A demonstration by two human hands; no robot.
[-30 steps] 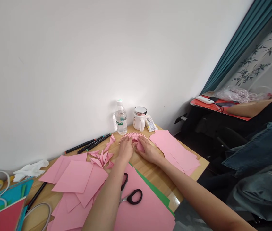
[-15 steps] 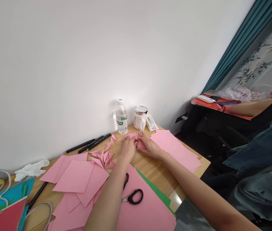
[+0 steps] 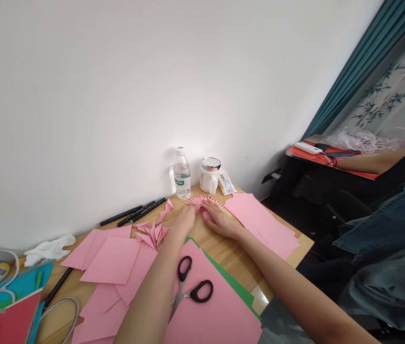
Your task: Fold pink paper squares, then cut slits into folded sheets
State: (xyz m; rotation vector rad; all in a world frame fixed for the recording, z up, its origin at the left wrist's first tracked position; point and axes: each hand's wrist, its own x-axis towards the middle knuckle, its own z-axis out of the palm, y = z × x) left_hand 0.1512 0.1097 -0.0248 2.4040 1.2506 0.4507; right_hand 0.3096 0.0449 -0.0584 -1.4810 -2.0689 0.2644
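A fan-shaped ring of folded pink paper pieces (image 3: 202, 201) lies on the wooden desk (image 3: 231, 260) near the wall. My right hand (image 3: 219, 220) rests flat on its right part, fingers stretched out. My left hand (image 3: 184, 220) is at its left edge, fingers curled down onto the paper; what they pinch is hidden. A pile of loose folded pink triangles (image 3: 154, 230) lies just left of my left hand.
A water bottle (image 3: 181, 174), a white mug (image 3: 208, 176) and a small packet (image 3: 226, 183) stand at the wall. Black markers (image 3: 134, 214) lie to the left. Black-handled scissors (image 3: 188, 286) rest on pink sheets (image 3: 116, 260). More pink sheets (image 3: 263, 220) lie right. Clothes (image 3: 385, 239) hang beyond the desk edge.
My left forearm has shifted left, uncovering the scissors' upper handle. Both hands stay on the paper ring, with the right hand's fingers now flatter.
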